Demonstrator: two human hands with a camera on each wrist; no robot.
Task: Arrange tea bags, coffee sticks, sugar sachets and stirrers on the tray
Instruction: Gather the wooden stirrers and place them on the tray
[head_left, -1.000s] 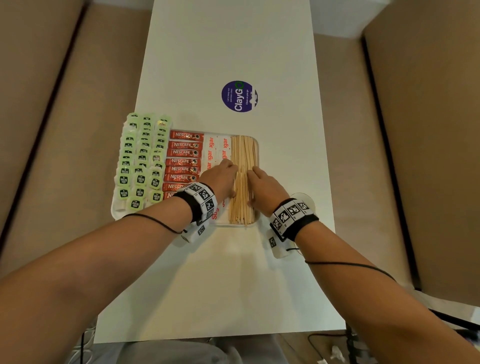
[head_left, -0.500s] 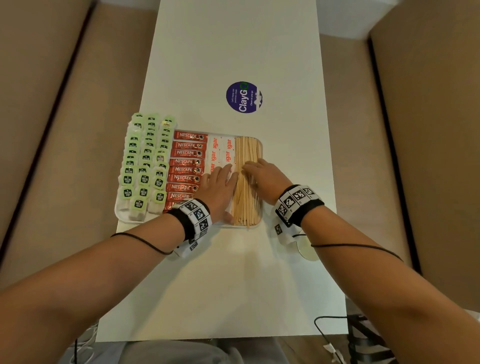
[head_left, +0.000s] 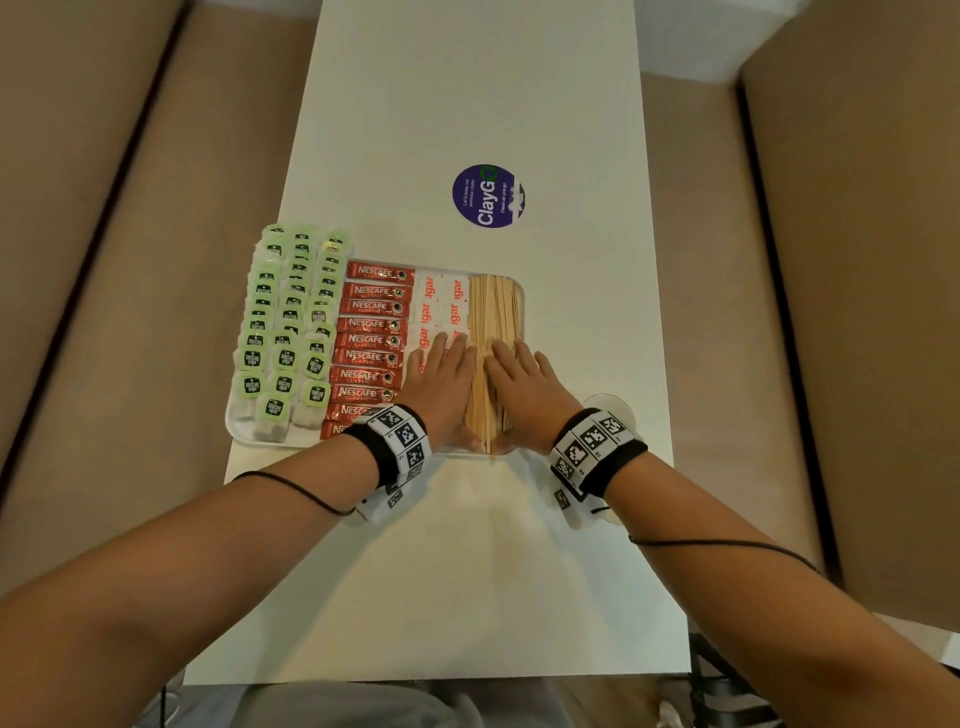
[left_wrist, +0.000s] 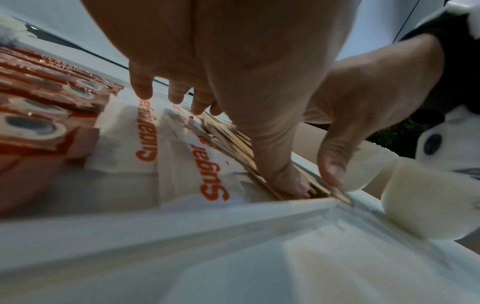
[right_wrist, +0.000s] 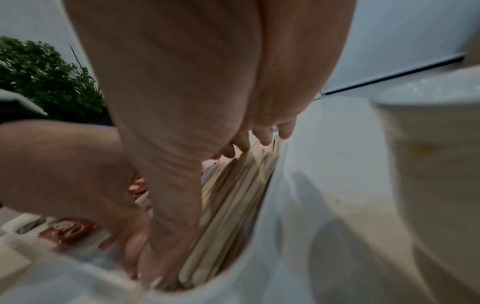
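On the white surface (head_left: 467, 104) sits a white tray (head_left: 236, 426) filled in columns: green-tagged tea bags (head_left: 291, 322) at its left, red coffee sticks (head_left: 371, 322) next, white sugar sachets (head_left: 441, 301) after them, and wooden stirrers (head_left: 493, 312) at its right end. Both hands lie flat on the tray with fingers straight and close together, gripping nothing. The left hand (head_left: 441, 384) rests palm down on the sugar sachets, its thumb side against the left edge of the stirrer bundle; the left wrist view shows its thumb tip pressing on the near ends of the stirrers (left_wrist: 233, 148) beside the sachets (left_wrist: 179, 156). The right hand (head_left: 524, 389) covers the right part of the stirrers, its fingers pointing away along them; the right wrist view shows the fingertips (right_wrist: 265, 137) touching the stirrers (right_wrist: 233, 195) and the thumb down at their near ends by the tray wall. The two hands flank the bundle, thumbs nearly meeting. A pale cup (right_wrist: 436, 164) stands just beside the right wrist, off the tray. A round purple sticker (head_left: 488, 196) lies further up the surface.
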